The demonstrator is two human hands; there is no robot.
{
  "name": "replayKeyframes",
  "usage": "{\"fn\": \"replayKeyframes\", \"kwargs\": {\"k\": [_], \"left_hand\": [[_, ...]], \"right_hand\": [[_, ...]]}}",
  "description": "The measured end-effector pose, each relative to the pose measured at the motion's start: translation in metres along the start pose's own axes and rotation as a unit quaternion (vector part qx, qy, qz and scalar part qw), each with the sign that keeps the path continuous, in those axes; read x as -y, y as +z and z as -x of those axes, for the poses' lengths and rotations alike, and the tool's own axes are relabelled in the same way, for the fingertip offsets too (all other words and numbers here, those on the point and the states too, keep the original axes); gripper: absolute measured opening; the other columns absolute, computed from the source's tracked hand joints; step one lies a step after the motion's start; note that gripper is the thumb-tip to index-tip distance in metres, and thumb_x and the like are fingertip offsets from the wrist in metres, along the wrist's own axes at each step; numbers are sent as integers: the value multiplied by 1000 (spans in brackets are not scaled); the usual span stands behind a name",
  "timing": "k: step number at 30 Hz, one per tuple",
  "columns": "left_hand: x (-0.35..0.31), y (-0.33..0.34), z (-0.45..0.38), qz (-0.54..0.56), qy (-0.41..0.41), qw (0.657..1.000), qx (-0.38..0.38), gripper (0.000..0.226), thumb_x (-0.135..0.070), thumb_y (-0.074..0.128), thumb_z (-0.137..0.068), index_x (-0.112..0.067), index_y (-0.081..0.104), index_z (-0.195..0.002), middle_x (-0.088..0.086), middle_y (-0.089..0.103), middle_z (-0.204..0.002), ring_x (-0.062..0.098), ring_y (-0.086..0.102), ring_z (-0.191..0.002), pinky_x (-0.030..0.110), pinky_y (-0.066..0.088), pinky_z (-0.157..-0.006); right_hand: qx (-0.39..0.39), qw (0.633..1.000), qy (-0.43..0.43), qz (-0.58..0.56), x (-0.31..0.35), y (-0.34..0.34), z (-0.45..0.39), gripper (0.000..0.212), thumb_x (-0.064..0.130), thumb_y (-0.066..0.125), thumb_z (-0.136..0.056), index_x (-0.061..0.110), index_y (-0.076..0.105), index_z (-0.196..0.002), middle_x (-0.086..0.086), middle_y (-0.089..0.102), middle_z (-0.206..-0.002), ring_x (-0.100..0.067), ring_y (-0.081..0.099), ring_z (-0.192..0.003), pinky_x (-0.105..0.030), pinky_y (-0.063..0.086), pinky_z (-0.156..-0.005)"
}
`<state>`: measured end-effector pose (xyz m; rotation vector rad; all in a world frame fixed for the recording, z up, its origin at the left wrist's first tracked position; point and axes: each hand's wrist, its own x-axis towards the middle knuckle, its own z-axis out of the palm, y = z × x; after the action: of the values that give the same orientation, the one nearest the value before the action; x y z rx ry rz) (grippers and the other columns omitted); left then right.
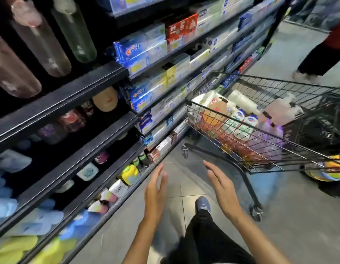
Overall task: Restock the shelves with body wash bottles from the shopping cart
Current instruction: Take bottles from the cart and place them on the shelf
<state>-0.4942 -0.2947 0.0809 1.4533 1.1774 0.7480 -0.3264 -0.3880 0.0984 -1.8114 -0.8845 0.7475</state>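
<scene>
Dark metal shelves run along the person's left, tiers stepping down to the floor, part-filled with bottles and pouches; several dark gaps show on the middle tiers, so restocking looks far from finished. Further along, boxed toothpaste fills the next bay, glossy card stacked edge-out. The shopping cart, black wire mesh on castors, stands ahead and to the right, near the shelving but apart from it, and loaded well up its sides: most of the job remains, judging by that load. Inside lie the body wash bottles, smooth rounded plastic, white with blue caps and green labels, beside an orange-labelled bottle and pale pink and purple jugs; blur hides finer detail. Grey floor tiles, polished, reflect the lights. Another person's legs pass at upper right. Both hands hang in front over the floor, well short of the cart: left hand flat, fingers straight and together, holding nothing; right hand likewise spread and empty, palm turned inward. No bottle is in hand.
</scene>
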Motion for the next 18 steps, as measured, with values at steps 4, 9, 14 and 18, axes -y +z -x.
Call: {"fn": "replayKeyframes", "kwargs": {"k": [4,9,14,18], "left_hand": [[-27,47,-43,-23,39,997,58,58,-57,40,-90,-23,51,-136,-12,54,-136,0,47,-126,15,38,-105],[-61,129,-112,-38,73,988,130,48,-50,42,-95,-27,49,-136,-17,51,-135,-7,43,-125,-2,29,-96],[-96,220,-187,-69,96,982,147,53,-44,43,-93,-14,50,-136,-9,51,-133,-22,43,-115,-6,28,-89],[-114,276,-238,-129,110,970,176,53,-39,42,-91,-15,48,-138,-5,50,-139,7,45,-128,20,32,-107]], "right_hand": [[-52,999,-12,-10,-12,-42,-27,34,47,43,-97,38,51,-128,20,51,-136,8,42,-128,-21,31,-109],[-104,994,-3,-44,-35,-103,-100,38,38,46,-93,29,56,-129,13,54,-136,2,44,-129,-27,32,-110],[-118,993,8,-29,-50,-171,-196,33,38,48,-94,31,56,-125,13,57,-129,-1,51,-121,-9,34,-98],[-110,993,40,-8,-68,-221,-254,31,35,49,-98,29,55,-128,14,54,-133,0,47,-123,-3,29,-98]]}}
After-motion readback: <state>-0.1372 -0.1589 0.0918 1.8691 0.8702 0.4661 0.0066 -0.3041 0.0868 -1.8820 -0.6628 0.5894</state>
